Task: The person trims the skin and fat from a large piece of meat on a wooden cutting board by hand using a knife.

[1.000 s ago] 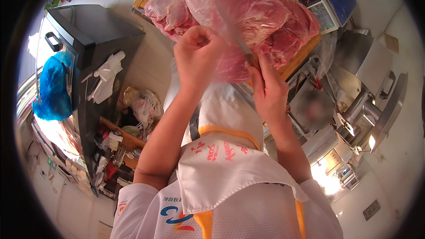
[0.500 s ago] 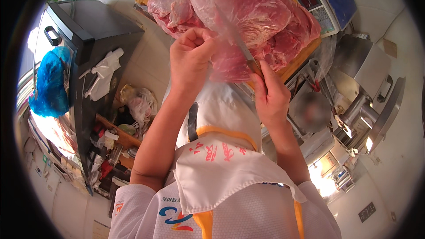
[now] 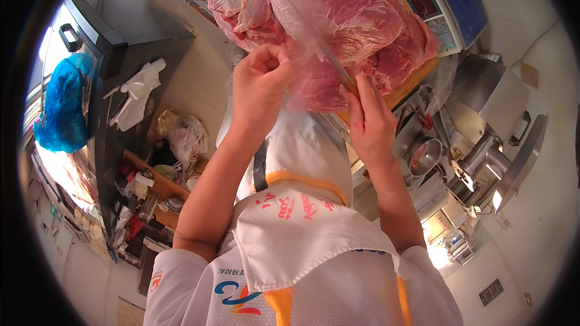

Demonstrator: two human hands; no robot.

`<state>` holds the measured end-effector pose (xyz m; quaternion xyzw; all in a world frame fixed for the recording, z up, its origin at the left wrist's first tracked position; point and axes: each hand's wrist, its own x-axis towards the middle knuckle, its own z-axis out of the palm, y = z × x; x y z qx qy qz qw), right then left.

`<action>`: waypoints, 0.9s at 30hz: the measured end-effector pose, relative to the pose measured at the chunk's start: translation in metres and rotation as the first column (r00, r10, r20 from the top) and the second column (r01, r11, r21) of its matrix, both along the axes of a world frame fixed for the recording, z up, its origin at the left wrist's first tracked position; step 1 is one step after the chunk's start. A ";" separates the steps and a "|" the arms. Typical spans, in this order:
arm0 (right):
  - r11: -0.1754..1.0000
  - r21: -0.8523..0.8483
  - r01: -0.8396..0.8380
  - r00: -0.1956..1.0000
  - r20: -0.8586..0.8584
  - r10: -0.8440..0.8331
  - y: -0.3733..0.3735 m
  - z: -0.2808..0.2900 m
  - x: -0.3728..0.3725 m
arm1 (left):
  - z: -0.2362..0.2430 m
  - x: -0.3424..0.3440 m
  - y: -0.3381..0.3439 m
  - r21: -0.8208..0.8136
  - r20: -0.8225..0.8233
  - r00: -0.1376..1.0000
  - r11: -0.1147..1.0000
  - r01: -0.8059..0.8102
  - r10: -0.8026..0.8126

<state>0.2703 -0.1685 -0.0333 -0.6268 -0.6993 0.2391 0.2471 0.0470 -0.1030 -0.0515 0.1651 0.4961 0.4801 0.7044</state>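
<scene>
A large slab of raw meat (image 3: 362,30), pink-red with pale membrane, lies on a wooden board (image 3: 417,78) at the top of the view. My right hand (image 3: 370,115) is wrapped round the handle of a knife (image 3: 339,71), whose blade slants up and left across the meat. On the left, my left hand (image 3: 260,90) is closed in a pinch at the near edge of the meat, thumb against curled fingers. A hazy smear blurs the meat beside those fingertips. Part of the blade fades into the same haze.
A scale with a keypad (image 3: 444,33) stands beyond the board on the right. Below it are a metal bowl (image 3: 425,156) and a steel machine (image 3: 495,160). To the left stands a dark cabinet (image 3: 145,30) with a blue plastic bag (image 3: 65,105) hanging by it and clutter beneath.
Both hands keep their grips. The knife has shifted slightly against the meat, and the whole view has moved a little. The metal bowl at right now shows clearly, where a blur was before.
</scene>
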 end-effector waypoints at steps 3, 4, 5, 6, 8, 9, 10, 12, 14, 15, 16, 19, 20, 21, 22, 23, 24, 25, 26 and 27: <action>1.000 0.024 -0.007 1.000 -0.001 0.007 -0.014 0.005 0.007 | -0.004 -0.008 -0.007 -0.022 -0.021 1.000 1.000 0.005 -0.005; 0.999 0.033 -0.005 1.000 -0.003 0.005 -0.016 0.005 0.007 | -0.006 -0.011 -0.009 -0.029 -0.019 1.000 1.000 0.009 -0.009; 0.999 0.037 -0.011 1.000 -0.001 0.011 -0.014 0.005 0.007 | -0.005 -0.013 -0.010 -0.032 0.004 1.000 0.999 0.004 -0.004; 0.999 0.042 -0.017 1.000 0.002 0.017 -0.011 0.004 0.006 | -0.005 -0.014 -0.012 -0.035 0.026 1.000 0.999 -0.001 0.002; 1.000 0.022 -0.021 1.000 0.015 0.021 -0.004 0.003 0.002 | -0.006 -0.015 -0.013 -0.034 0.061 0.998 0.999 -0.010 0.012; 1.000 -0.001 -0.018 0.999 0.026 0.018 0.000 0.003 -0.001 | -0.006 -0.015 -0.013 -0.029 0.074 0.997 0.999 -0.015 0.018; 1.000 -0.025 -0.014 0.999 0.037 0.015 0.001 0.004 -0.002 | -0.007 -0.015 -0.013 -0.025 0.087 0.996 0.999 -0.020 0.022; 1.000 0.004 -0.020 0.999 0.028 0.020 -0.003 0.002 0.002 | -0.008 -0.016 -0.015 -0.011 0.091 0.996 1.000 -0.002 0.003; 0.999 0.029 -0.021 1.000 0.021 0.020 -0.009 0.005 0.006 | -0.011 -0.018 -0.020 -0.027 0.091 0.996 1.000 0.009 -0.007; 0.999 0.038 -0.020 1.000 0.019 0.019 -0.012 0.008 0.008 | -0.014 -0.018 -0.026 -0.050 0.089 0.996 0.999 0.012 -0.008; 0.999 0.048 -0.019 1.000 0.017 0.018 -0.013 0.010 0.008 | -0.016 -0.019 -0.029 -0.073 0.086 0.996 0.997 0.014 -0.008; 0.998 0.030 -0.048 0.999 0.021 0.047 0.005 0.009 0.003 | -0.023 -0.023 -0.032 -0.068 0.090 0.995 0.997 0.038 -0.032; 0.998 0.029 -0.052 0.997 0.055 0.051 0.009 0.009 0.003 | -0.023 -0.023 -0.032 -0.062 0.096 0.995 0.998 0.033 -0.027; 0.998 0.029 -0.056 0.995 0.088 0.054 0.013 0.010 0.003 | -0.023 -0.023 -0.031 -0.057 0.102 0.995 0.998 0.028 -0.022; 0.998 0.029 -0.060 0.991 0.122 0.056 0.014 0.011 0.004 | -0.023 -0.023 -0.031 -0.052 0.109 0.994 0.998 0.024 -0.018; 0.998 0.003 -0.060 0.994 0.097 0.060 0.009 0.010 0.009 | -0.023 -0.023 -0.033 -0.061 0.105 0.994 0.998 0.029 -0.023; 0.998 -0.023 -0.062 0.995 0.075 0.063 0.000 0.009 0.018 | -0.025 -0.023 -0.037 -0.069 0.103 0.994 0.997 0.034 -0.027; 0.997 -0.048 -0.064 0.996 0.053 0.066 -0.007 0.011 0.026 | -0.027 -0.023 -0.040 -0.077 0.102 0.994 0.996 0.039 -0.032; 0.997 -0.064 -0.050 0.998 0.044 0.052 -0.012 0.016 0.031 | -0.032 -0.024 -0.043 -0.063 0.118 0.993 0.997 0.034 -0.026; 0.996 -0.084 -0.029 0.999 0.038 0.033 -0.019 0.023 0.035 | -0.036 -0.023 -0.046 -0.052 0.136 0.990 0.998 0.034 -0.026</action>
